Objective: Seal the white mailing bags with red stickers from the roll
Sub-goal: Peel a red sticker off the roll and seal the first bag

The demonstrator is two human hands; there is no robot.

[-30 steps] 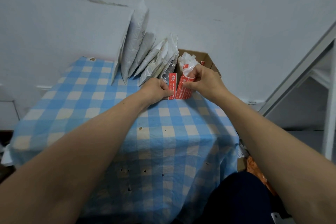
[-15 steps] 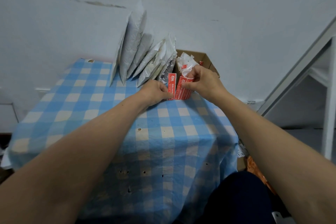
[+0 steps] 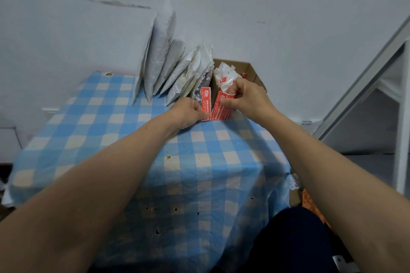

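A brown cardboard box (image 3: 253, 70) sits at the far right of the bench (image 3: 221, 162), which is covered by a blue checked cloth (image 3: 111, 122). The box holds crumpled white paper scraps (image 3: 224, 72) and a small red bit. Just left of it, white mailing bags (image 3: 159, 51) stand in a row leaning against the wall. In front of the box, the left hand (image 3: 188, 114) pinches the lower edge of one red sticker (image 3: 205, 101) with curled fingers. The right hand (image 3: 246, 97) grips a strip of red stickers (image 3: 221, 109), its white backing curling up at the top. Both stickers carry white characters, too small to read.
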